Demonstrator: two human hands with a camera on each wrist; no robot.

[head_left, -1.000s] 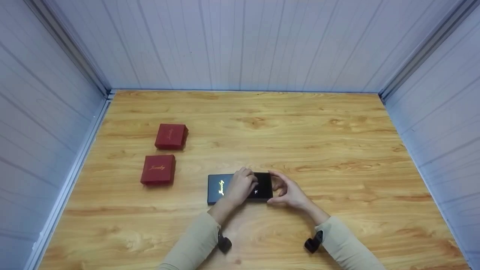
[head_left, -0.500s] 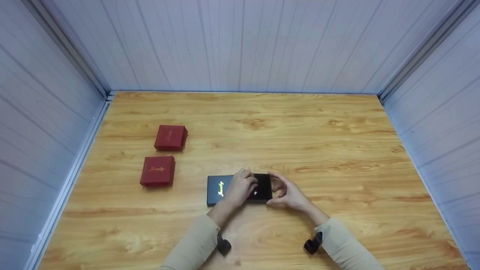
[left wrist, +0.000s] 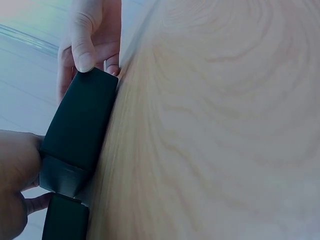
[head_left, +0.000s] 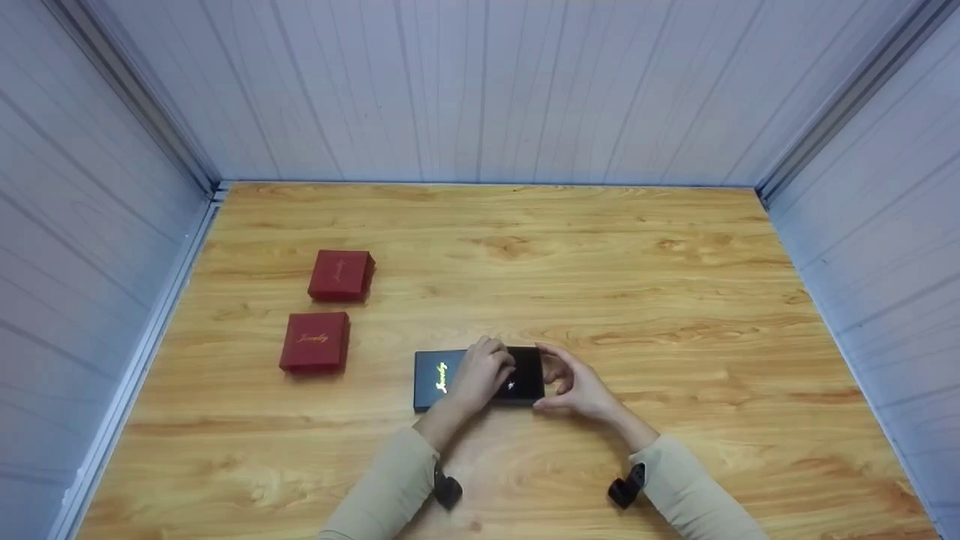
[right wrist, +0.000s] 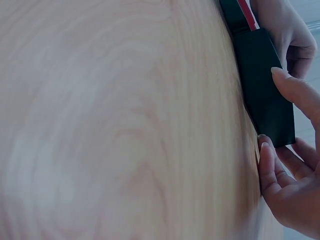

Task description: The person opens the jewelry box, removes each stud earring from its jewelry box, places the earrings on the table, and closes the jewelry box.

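Observation:
A black jewelry box (head_left: 529,367) lies on the table before me, its dark inside facing up with a small shiny star-shaped piece (head_left: 511,385) in it. Against its left side is a dark blue-green lid or box (head_left: 429,381) with gold "Jewelry" lettering. My left hand (head_left: 480,373) lies across where the two meet, fingers bent down over the black inside; the fingertips are hidden, and whether they pinch anything cannot be seen. My right hand (head_left: 585,386) grips the right end of the black box, with thumb (right wrist: 292,87) and fingers on opposite sides.
Two red jewelry boxes (head_left: 315,341) (head_left: 340,275) stand on the left of the wooden table (head_left: 637,285), one behind the other. Pale panelled walls (head_left: 480,90) enclose the back and both sides. Dark wrist devices (head_left: 448,491) sit at both sleeve cuffs.

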